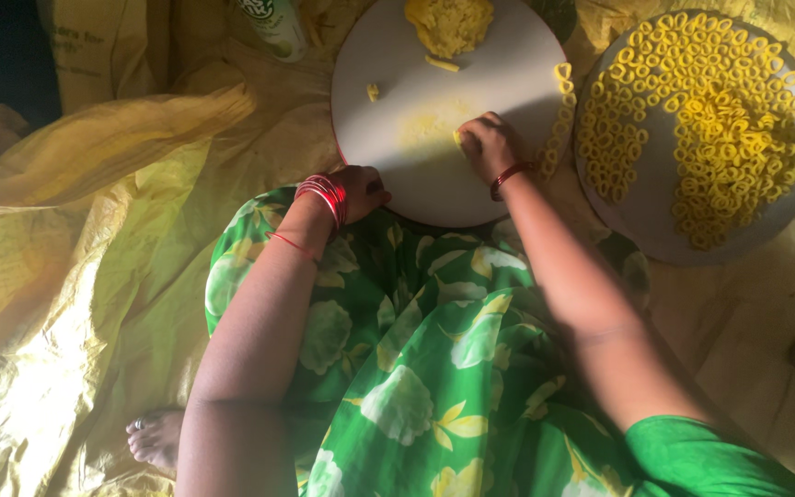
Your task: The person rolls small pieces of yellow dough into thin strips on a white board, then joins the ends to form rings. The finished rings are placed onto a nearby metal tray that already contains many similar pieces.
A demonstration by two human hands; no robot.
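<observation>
Pressing a small piece of yellow dough [458,136] on a round white board [397,83], the right hand [488,145] closes around it; the left hand [361,189] grips the board's near edge, beside a plate [655,221] of dough rings [701,110].

At centre top, the round board [416,83] looks smooth and matt, smeared with soft, crumbly yellow dough [450,23]. The round tray [646,216] at upper right has a dull metallic sheen. The yellow sheet [66,304] on the left looks like crinkled woven plastic. The green floral cloth [434,368] is soft and matt.
</observation>
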